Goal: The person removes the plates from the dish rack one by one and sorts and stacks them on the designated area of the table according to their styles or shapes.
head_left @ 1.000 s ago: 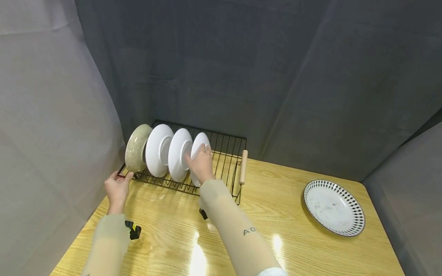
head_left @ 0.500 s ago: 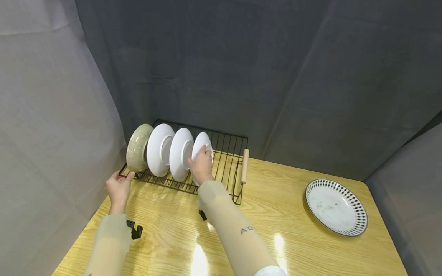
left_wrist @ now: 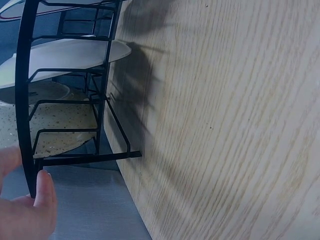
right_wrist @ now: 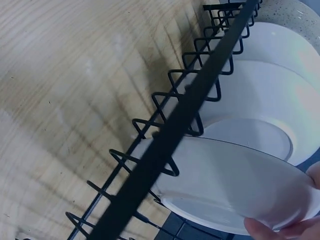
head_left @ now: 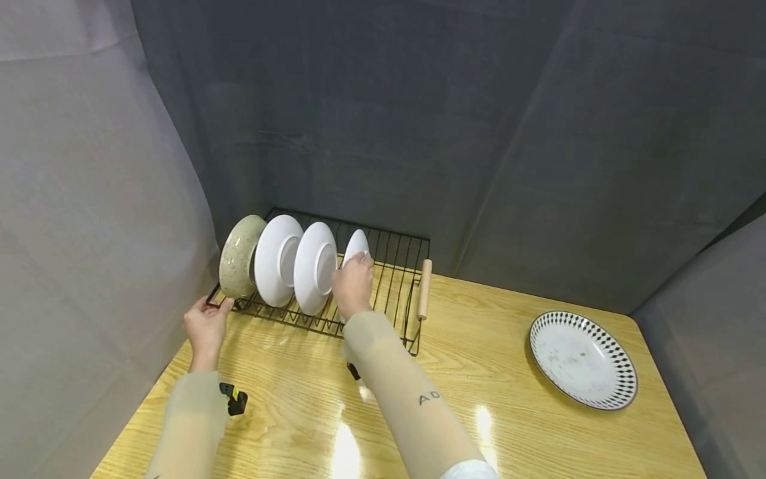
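On my head view, the right hand's (head_left: 353, 285) fingers grasp the rightmost racked white plate (head_left: 357, 243), standing on edge in the wire rack (right_wrist: 174, 125). I see the left hand's (head_left: 205, 326) fingers pinching the rack's front left corner. The rack sits toward the worktop's (head_left: 503, 359) back left corner; a patterned plate (head_left: 580, 359) lies near the right edge.

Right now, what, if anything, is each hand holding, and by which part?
The left hand grips the black rack by its near left corner; the right hand holds the rack's rightmost white plate by its rim.
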`<state>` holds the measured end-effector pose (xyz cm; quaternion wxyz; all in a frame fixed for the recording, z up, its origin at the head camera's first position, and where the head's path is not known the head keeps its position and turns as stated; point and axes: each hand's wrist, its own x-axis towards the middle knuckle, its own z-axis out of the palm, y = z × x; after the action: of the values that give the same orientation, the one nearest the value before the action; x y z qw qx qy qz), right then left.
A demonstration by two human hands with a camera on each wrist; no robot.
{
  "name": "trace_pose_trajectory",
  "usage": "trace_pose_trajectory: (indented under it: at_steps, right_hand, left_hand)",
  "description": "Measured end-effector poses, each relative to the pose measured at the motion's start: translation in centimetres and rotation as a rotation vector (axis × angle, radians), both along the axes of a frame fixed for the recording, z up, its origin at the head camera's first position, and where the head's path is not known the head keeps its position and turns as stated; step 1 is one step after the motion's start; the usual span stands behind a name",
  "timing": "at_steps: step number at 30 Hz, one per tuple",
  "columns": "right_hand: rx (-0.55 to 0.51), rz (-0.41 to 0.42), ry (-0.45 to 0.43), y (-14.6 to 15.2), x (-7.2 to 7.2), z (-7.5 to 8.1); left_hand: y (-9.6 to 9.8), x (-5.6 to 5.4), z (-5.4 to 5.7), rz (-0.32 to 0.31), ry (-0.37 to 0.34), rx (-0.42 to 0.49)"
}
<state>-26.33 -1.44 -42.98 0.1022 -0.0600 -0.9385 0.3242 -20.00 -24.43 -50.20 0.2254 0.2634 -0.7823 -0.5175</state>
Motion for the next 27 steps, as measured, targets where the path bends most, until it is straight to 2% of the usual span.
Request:
trace_pose_trajectory:
  at_steps: [6,11,22,27]
  right_hand:
    - [0.015,-0.018,0.052,0.7,-0.3,0.6]
    - [-0.01,-0.016,0.03,1.9,-0.9,1.9]
    - [-0.201,0.013,-0.089,6.2,-2.5,7.2]
    - [-0.366,0.034,-0.183,8.4,-3.2,9.2]
  left_hand:
    - [0.1,0.1,0.1,0.002,-0.008,-0.005]
    - [0.2,0.1,0.3,-0.009,-0.013,0.0]
    - [0.2,-0.1,0.0,-0.013,-0.001,-0.009]
    - [0.0,-0.2,-0.1,-0.012,0.001,-0.009]
